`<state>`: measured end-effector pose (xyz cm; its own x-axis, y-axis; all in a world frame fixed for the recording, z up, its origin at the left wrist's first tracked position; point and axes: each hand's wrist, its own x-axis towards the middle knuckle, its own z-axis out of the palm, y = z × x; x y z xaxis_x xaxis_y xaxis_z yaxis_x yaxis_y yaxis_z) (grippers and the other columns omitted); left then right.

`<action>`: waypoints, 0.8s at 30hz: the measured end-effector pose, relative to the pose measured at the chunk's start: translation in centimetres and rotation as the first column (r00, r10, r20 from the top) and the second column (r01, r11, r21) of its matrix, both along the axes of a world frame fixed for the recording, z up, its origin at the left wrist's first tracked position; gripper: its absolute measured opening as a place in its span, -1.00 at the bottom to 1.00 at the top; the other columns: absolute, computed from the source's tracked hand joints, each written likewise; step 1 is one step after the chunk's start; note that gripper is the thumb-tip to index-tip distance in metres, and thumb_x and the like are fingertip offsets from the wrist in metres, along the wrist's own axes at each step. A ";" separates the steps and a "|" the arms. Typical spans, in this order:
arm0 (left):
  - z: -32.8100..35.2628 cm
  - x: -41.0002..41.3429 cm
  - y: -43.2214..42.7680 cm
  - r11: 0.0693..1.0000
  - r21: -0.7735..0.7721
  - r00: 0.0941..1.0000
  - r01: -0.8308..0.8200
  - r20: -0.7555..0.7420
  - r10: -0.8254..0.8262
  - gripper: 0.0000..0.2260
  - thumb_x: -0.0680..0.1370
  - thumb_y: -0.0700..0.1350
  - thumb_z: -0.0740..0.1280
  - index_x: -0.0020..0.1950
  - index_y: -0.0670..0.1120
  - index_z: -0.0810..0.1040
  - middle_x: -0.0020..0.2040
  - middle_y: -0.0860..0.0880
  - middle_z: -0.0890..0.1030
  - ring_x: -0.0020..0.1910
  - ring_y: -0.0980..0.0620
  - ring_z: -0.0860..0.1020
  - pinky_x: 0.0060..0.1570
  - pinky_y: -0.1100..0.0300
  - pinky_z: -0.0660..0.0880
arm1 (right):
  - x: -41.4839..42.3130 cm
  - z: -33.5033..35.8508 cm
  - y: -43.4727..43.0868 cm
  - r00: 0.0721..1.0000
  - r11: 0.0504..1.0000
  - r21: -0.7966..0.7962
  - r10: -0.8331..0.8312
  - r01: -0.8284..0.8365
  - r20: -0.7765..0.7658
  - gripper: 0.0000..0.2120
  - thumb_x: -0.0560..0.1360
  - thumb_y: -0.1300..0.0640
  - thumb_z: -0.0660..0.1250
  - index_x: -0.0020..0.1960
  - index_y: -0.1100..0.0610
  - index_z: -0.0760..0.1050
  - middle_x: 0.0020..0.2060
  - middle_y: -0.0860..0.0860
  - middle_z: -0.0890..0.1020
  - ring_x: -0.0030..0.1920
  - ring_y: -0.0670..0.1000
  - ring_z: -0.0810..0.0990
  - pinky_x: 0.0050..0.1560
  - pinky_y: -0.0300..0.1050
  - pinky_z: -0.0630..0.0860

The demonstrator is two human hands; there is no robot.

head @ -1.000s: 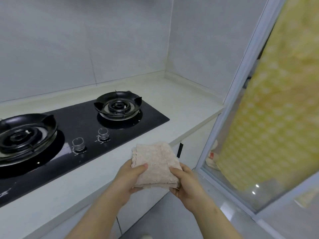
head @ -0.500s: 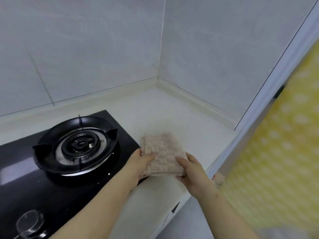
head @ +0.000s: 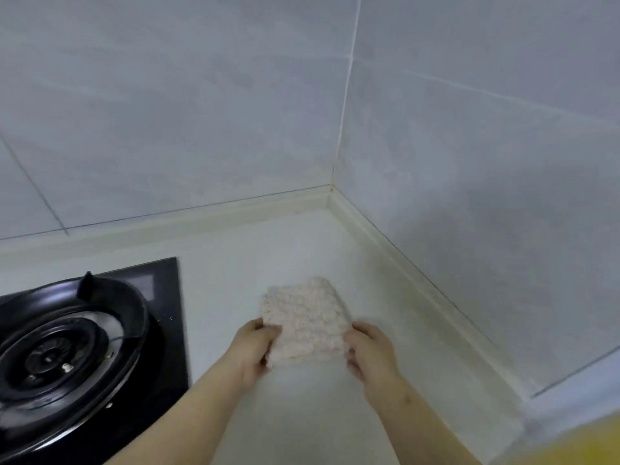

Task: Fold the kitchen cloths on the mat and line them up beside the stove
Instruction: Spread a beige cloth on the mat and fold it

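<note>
Head view: we pinch the folded pink cloth [head: 307, 322] by its side edges, left hand [head: 253, 352] on the left, right hand [head: 370, 354] on the right, over the countertop [head: 268, 256] just right of the stove [head: 171, 347]. We should lay it flat, square to the stove's edge, releasing together.

Ahead of the left hand [head: 253, 350] and right hand [head: 370, 352], flat counter [head: 261, 250] runs open to the back wall [head: 167, 112]. The stove [head: 67, 347], with its raised burner ring, blocks the left. The side wall [head: 486, 196] stands near on the right. The cloth [head: 305, 323] fills the gap between both hands.
</note>
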<state>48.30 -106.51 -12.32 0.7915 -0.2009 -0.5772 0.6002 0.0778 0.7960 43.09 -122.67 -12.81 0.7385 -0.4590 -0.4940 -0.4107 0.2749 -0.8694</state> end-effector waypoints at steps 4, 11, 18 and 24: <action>-0.1 4.2 -3.8 0.992 0.026 0.992 -0.125 -0.014 0.125 -0.80 0.58 -0.36 0.15 0.16 -0.32 0.48 -0.12 -0.21 0.60 -0.37 -0.04 0.60 -0.54 0.25 0.52 | 5.0 0.4 -3.6 0.997 0.998 -0.026 0.064 -0.065 -0.034 -0.83 0.48 0.32 0.23 0.00 0.11 0.48 -0.31 0.04 0.49 -0.36 -0.03 0.42 -0.32 -0.19 0.40; 0.6 10.8 -8.5 0.963 -0.005 0.958 -0.269 -0.106 0.267 -0.77 0.56 -0.19 0.28 -0.30 -0.14 0.41 -0.48 -0.03 0.31 -0.73 0.11 0.28 -0.68 0.39 0.25 | 12.8 0.2 -7.5 0.998 0.980 0.186 -0.061 0.065 -0.027 -0.87 0.51 0.35 0.17 -0.08 0.32 0.50 -0.19 0.20 0.52 -0.14 0.10 0.52 0.17 0.01 0.49; 0.8 18.1 -12.1 0.955 0.014 0.949 -0.297 -0.104 0.297 -0.87 0.56 -0.27 0.23 -0.17 -0.21 0.48 -0.41 -0.08 0.38 -0.63 0.04 0.39 -0.66 0.21 0.47 | 18.9 -1.0 -8.8 0.983 0.957 0.231 -0.181 0.177 -0.002 -0.78 0.48 0.36 0.18 0.07 0.25 0.51 -0.35 0.06 0.37 -0.41 -0.04 0.31 -0.22 -0.11 0.53; -0.5 22.9 -13.5 0.915 0.054 0.915 -0.400 -0.023 0.402 -0.79 0.57 -0.33 0.16 0.15 -0.20 0.50 -0.11 -0.16 0.58 -0.17 -0.15 0.57 -0.16 -0.01 0.58 | 21.5 -1.4 -9.3 0.987 0.958 0.241 -0.159 0.153 0.007 -0.77 0.48 0.36 0.18 -0.29 0.11 0.36 -0.48 0.01 0.30 -0.57 -0.11 0.24 -0.56 -0.35 0.25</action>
<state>71.18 -120.00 -12.86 0.7803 0.1576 -0.6052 0.5524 0.2800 0.7852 64.57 -131.99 -14.23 0.6813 -0.4400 -0.5850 -0.3244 0.5350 -0.7801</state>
